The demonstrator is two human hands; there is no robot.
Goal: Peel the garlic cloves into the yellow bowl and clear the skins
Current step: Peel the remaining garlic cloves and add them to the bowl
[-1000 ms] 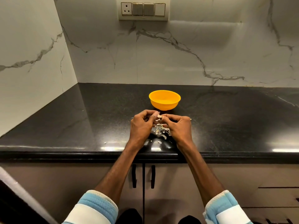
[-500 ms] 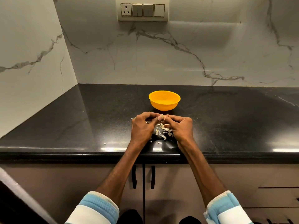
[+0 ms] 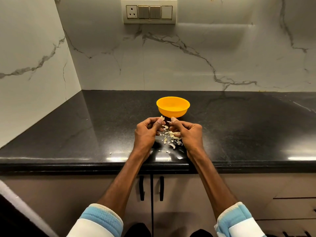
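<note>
The yellow bowl (image 3: 173, 106) stands upright on the black bench (image 3: 68, 134), set back from the bench's front edge, and its inside shows only plain yellow.

Just in front of the bowl, towards the person, the two hands are held a little apart, their fingertips close but not touching. The left hand (image 3: 147, 132) sits in front of the bowl and slightly to its left, fingers curled. Thumb and forefinger pinch a garlic clove (image 3: 162, 118), of which only a pale papery tip shows, level with the bowl's base. The right hand (image 3: 188, 132) sits in front of the bowl and slightly to its right, fingers curled with the thumb raised. A sliver of skin (image 3: 169, 121) is caught at its fingertips.

Between and below the hands, nearer the person than the bowl, a loose heap of garlic skins (image 3: 172, 135) lies on the bench. A few stray scraps (image 3: 168, 151) lie farther from the bowl, by the bench's front edge, and one fleck (image 3: 110, 153) lies well to the bowl's left.

High on the marble wall behind the bowl is a cream switch plate (image 3: 149, 11) with one three-pin socket and three rockers, unmarked. Below the bench, in line with the bowl, two cabinet doors meet with black handles (image 3: 142, 188). Both sleeves (image 3: 100, 219) are light blue and white.
</note>
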